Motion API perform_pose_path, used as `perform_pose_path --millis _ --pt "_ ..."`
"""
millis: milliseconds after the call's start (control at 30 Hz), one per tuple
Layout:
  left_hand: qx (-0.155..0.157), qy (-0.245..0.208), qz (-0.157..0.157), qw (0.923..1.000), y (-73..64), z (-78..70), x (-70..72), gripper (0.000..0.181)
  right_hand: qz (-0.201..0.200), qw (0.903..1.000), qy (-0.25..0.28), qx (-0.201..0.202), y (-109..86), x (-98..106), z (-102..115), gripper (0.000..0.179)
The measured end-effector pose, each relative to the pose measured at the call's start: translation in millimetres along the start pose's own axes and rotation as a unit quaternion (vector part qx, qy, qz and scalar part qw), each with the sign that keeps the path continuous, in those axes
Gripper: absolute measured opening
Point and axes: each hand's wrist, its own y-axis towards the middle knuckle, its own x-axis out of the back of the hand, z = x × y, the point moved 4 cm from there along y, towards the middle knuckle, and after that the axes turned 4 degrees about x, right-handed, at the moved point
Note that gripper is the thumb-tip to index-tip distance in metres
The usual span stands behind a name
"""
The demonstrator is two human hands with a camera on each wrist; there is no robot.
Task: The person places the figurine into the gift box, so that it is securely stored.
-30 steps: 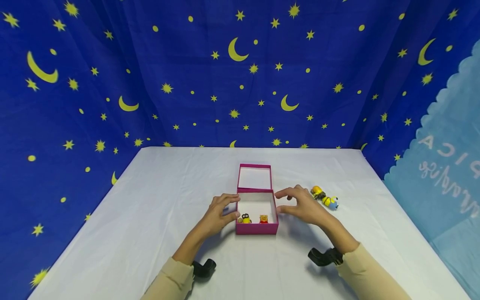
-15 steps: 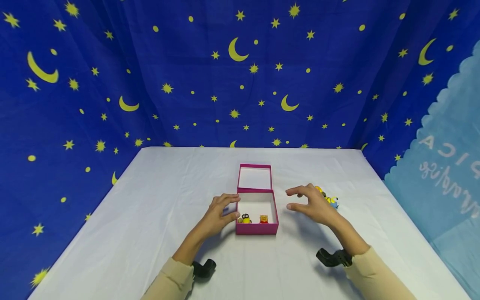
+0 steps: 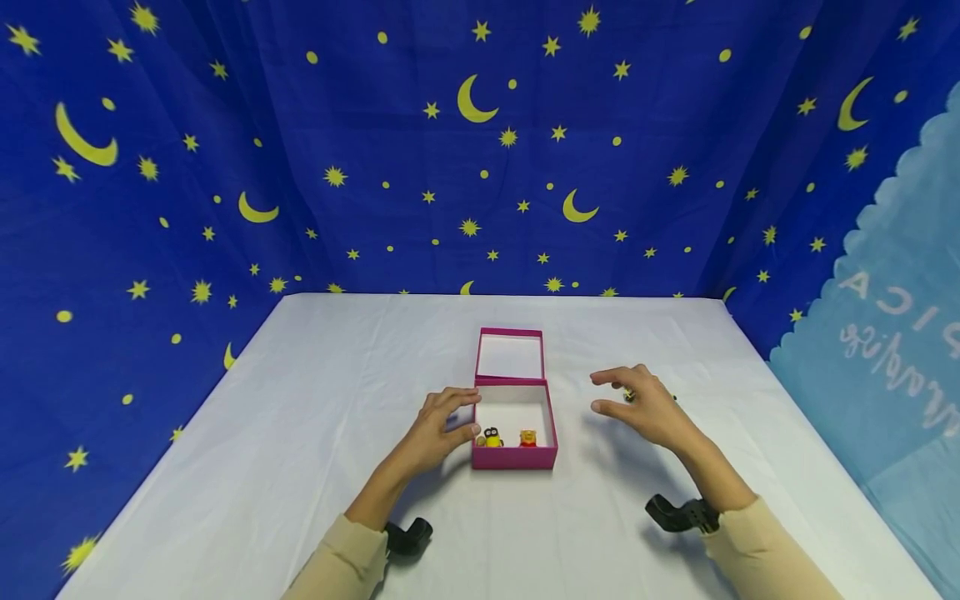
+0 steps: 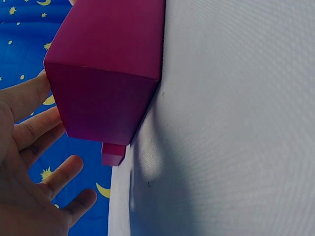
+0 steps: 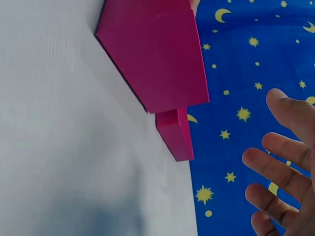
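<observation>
A magenta box [image 3: 513,457] with a white inside stands in the middle of the table. At its near wall inside are a small minion figure [image 3: 492,437] and a small yellow bear figure in red [image 3: 528,437]. My left hand [image 3: 435,429] rests fingertips and thumb at the box's left rim, the other fingers spread in the left wrist view. To the right of the box, my right hand [image 3: 651,411] hovers with fingers apart and nothing between them. It largely hides a yellow toy figure [image 3: 628,395] lying behind it.
The matching magenta lid [image 3: 510,332] lies inside up directly behind the box. A white cloth covers the table [image 3: 360,358]. A blue star-and-moon curtain [image 3: 405,100] closes off the back and sides. Black wrist mounts [image 3: 408,537] stick out under both forearms.
My right hand has moved away from the box's right rim, rightward across the yellow toys, now covering most of them. The left hand and the box have stayed put.
</observation>
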Motion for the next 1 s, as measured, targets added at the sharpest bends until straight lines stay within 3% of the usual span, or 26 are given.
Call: perform_pose_path --millis 1000 --pt "0.003 0.000 0.001 1.0000 -0.3 -0.7 -0.1 0.045 -0.038 0.9986 -0.010 -0.036 -16.0 26.1 -42.3 0.050"
